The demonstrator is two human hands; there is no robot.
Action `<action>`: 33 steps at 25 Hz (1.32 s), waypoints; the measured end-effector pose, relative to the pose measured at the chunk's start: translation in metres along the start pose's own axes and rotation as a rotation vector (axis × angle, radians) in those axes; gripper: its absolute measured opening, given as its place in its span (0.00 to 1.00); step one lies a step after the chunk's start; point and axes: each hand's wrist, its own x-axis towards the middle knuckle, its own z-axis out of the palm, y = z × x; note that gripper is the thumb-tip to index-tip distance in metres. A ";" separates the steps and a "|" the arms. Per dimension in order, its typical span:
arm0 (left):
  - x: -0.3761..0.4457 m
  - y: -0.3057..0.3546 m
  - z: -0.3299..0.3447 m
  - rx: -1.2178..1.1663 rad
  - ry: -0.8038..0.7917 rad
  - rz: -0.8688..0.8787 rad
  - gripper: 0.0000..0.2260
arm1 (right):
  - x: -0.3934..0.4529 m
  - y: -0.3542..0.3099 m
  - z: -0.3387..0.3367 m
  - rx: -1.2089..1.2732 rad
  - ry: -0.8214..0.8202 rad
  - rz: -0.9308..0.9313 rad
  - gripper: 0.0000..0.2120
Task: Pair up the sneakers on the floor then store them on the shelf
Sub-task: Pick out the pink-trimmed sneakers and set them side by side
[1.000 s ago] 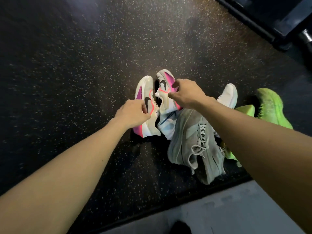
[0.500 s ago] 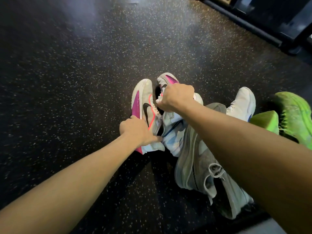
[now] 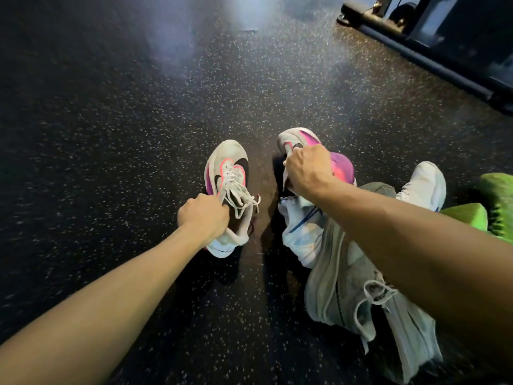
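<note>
Two matching white-and-pink sneakers are in my hands above the dark speckled floor. My left hand (image 3: 204, 216) grips the left pink sneaker (image 3: 227, 173) at its heel collar, toe pointing away, laces loose. My right hand (image 3: 306, 172) grips the right pink sneaker (image 3: 342, 168) near its opening; most of that shoe is hidden behind the hand. Both shoes look lifted, with a gap of floor between them.
A pale blue-white sneaker (image 3: 298, 234), a grey sneaker (image 3: 341, 290), a white sneaker (image 3: 424, 182) and bright green sneakers (image 3: 497, 201) lie heaped at the right under my right forearm. A dark equipment base (image 3: 416, 48) runs along the top right. Rubber floor (image 3: 111, 134) stretches left.
Both hands have raised the pink sneakers and pulled them apart. The left shoe now shows its laces and top. The view has tilted forward, showing more floor and the equipment base.
</note>
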 end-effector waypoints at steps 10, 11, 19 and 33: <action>-0.045 -0.105 -0.037 -0.337 0.091 -0.008 0.16 | -0.061 -0.029 -0.060 0.562 0.112 0.072 0.10; -0.053 -0.116 -0.040 -0.358 0.098 -0.015 0.16 | -0.068 -0.037 -0.064 0.620 0.100 0.087 0.11; -0.101 -0.187 -0.037 -0.493 0.084 -0.103 0.17 | -0.123 -0.090 -0.078 1.015 -0.131 0.109 0.10; -0.128 -0.212 0.035 -0.696 -0.110 -0.122 0.13 | -0.143 -0.127 -0.070 1.177 -0.131 0.063 0.11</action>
